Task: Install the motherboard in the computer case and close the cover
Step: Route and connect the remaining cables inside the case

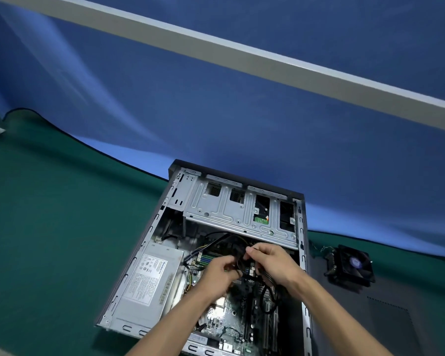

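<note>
While the motherboard [231, 314] lies inside the case [303, 265], both hands, left [217, 274] and right [272, 263], pinch black cables [242, 255]; cabling seems underway, and next likely needs seating a connector.

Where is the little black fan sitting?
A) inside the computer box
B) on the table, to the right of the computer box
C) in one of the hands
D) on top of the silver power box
B: the black fan lies on the table, outside and to the right of the open computer case, while both hands are busy with black cables inside the case.
</note>
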